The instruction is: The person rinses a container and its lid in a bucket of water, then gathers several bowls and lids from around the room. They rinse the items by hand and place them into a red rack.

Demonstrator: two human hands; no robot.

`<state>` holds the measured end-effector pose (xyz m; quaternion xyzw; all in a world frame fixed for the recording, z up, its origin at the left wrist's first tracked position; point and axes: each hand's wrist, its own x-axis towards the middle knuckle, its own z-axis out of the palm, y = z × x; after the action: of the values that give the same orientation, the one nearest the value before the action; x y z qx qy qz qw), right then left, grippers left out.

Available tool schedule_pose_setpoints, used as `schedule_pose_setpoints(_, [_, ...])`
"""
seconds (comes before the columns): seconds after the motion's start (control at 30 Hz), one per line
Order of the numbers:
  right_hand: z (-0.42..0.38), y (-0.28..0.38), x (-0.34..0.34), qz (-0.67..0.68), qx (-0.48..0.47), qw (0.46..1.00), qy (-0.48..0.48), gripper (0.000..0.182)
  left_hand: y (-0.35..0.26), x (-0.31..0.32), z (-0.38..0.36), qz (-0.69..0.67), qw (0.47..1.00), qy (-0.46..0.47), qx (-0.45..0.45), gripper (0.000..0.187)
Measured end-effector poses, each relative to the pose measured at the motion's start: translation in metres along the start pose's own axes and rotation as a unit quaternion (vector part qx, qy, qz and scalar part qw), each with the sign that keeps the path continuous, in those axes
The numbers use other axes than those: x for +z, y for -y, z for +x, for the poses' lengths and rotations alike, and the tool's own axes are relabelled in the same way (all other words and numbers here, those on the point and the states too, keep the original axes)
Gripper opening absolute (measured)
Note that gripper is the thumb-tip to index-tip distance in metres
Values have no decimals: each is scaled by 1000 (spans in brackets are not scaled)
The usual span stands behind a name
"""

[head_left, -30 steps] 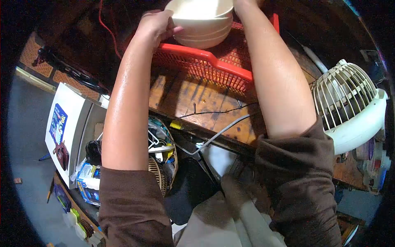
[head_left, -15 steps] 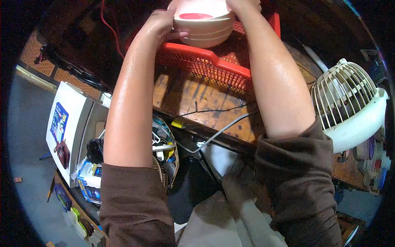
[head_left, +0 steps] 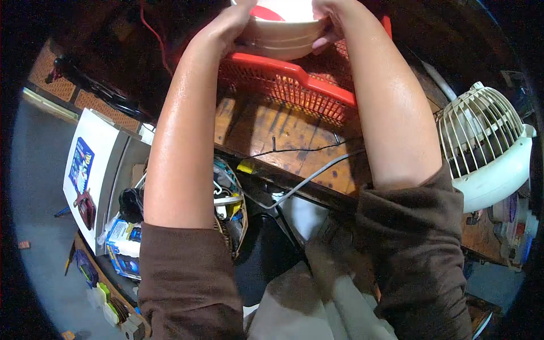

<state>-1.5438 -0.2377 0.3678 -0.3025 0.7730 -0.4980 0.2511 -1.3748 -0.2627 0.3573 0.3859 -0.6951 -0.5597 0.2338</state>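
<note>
Both my hands grip a pale bowl (head_left: 280, 41) with light bands around its side, at the top edge of the view. Something red (head_left: 266, 13) shows inside it, under a bright glare. My left hand (head_left: 233, 21) is closed on the bowl's left side, and my right hand (head_left: 331, 20) is wrapped over its right rim with fingers against the wall. The bowl is held over a red plastic basket (head_left: 297, 72) with perforated walls. The view's top edge cuts off part of the bowl and of both hands.
Under the basket is a worn wooden table (head_left: 249, 127) crossed by a grey cable (head_left: 317, 174). A pale caged fan (head_left: 481, 141) stands on the right. A white box (head_left: 88, 164) and a basket of odds and ends (head_left: 235, 198) are at the left, below table level.
The bowl has tilted and shifted slightly within my hands. My left hand has moved right and up along it, and the fingers of my right hand now show below the rim.
</note>
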Motion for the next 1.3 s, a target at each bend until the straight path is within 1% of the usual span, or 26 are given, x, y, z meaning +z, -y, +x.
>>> schedule_pose_setpoints(0.03, [1, -1, 2, 32, 4, 999, 5, 33, 2, -1, 2, -1, 1000, 1, 0, 62])
schedule_pose_setpoints(0.1, [2, -4, 6, 94, 8, 995, 15, 34, 2, -1, -1, -92, 994, -49, 37, 62])
schedule_pose_setpoints(0.2, [4, -7, 12, 186, 12, 982, 34, 35, 0, 7, -12, -54, 995, -87, -15, 62])
schedule_pose_setpoints(0.23, [4, -9, 14, 216, 13, 976, 41, 35, 4, 3, -6, -50, 996, -65, -18, 64])
schedule_pose_setpoints(0.33, [-2, -9, 18, 303, 16, 951, 65, 36, 7, -2, -3, -41, 996, -78, 3, 63])
schedule_pose_setpoints(0.37, [-4, -7, 20, 301, 15, 951, 67, 36, 7, 2, -1, -37, 991, -126, 2, 59])
schedule_pose_setpoints(0.47, [-5, 4, 25, 183, -40, 981, 47, 35, 14, -4, 15, 10, 987, -157, 25, 53])
schedule_pose_setpoints(0.5, [-8, 4, 26, 144, -58, 987, 46, 34, 6, 0, 8, 68, 977, -191, 71, 48])
schedule_pose_setpoints(0.53, [-14, 4, 27, 104, -74, 991, 46, 34, -12, 17, -13, 161, 925, -328, 108, 42])
schedule_pose_setpoints(0.6, [-33, 1, 32, 32, -106, 993, 44, 34, -26, 29, -37, 234, 875, -388, 170, 30])
schedule_pose_setpoints(0.63, [-53, -3, 32, -3, -119, 992, 42, 33, -24, 33, -42, 242, 815, -440, 288, 25])
schedule_pose_setpoints(0.67, [-74, -8, 31, -38, -133, 990, 39, 33, -24, 37, -45, 211, 793, -454, 346, 23])
schedule_pose_setpoints(0.73, [-123, -15, 25, -107, -163, 980, 37, 33, -15, 42, -66, 163, 763, -460, 424, 26])
schedule_pose_setpoints(0.8, [-165, -16, 10, -174, -194, 965, 21, 33, 12, 33, -86, 139, 714, -527, 440, 44])
schedule_pose_setpoints(0.83, [-174, -12, 1, -205, -213, 955, 5, 33, 27, 33, -102, 57, 710, -571, 409, 33])
schedule_pose_setpoints(0.87, [-179, -8, -8, -238, -230, 944, -12, 33, 48, 25, -131, -92, 722, -547, 414, 43])
schedule_pose_setpoints(0.9, [-193, -22, -4, -165, -350, 911, -145, 35, 36, 19, -186, -241, 784, -496, 287, 43])
schedule_pose_setpoints(0.93, [-210, -39, 3, -88, -456, 843, -272, 37, 40, 8, -220, -306, 747, -560, 184, 50])
schedule_pose_setpoints(0.97, [-227, -49, -2, -61, -477, 843, -242, 36, 44, 0, -244, -275, 708, -631, 159, 63])
schedule_pose_setpoints(1.0, [-241, -59, -6, -34, -497, 841, -211, 36, 63, -19, -263, -288, 702, -630, 161, 53])
schedule_pose_setpoints(1.07, [-270, -86, -16, 20, -476, 873, -104, 38, 91, -32, -292, -292, 756, -565, 158, 45])
schedule_pose_setpoints(1.13, [-299, -112, -32, 56, -421, 905, -26, 42, 88, 5, -298, -216, 799, -543, 139, 58])
schedule_pose_setpoints(1.17, [-312, -126, -39, 93, -365, 926, 10, 44, 95, 23, -306, -203, 845, -474, 146, 70])
schedule_pose_setpoints(1.2, [-324, -140, -45, 133, -306, 942, 43, 45, 105, 43, -312, -229, 872, -413, 131, 72])
schedule_pose_setpoints(1.27, [-347, -163, -59, 226, -190, 953, 63, 47, 113, 92, -323, -291, 900, -315, 74, 73])
schedule_pose_setpoints(1.3, [-356, -178, -66, 242, -163, 955, 53, 47, 115, 116, -330, -270, 921, -276, 39, 71])
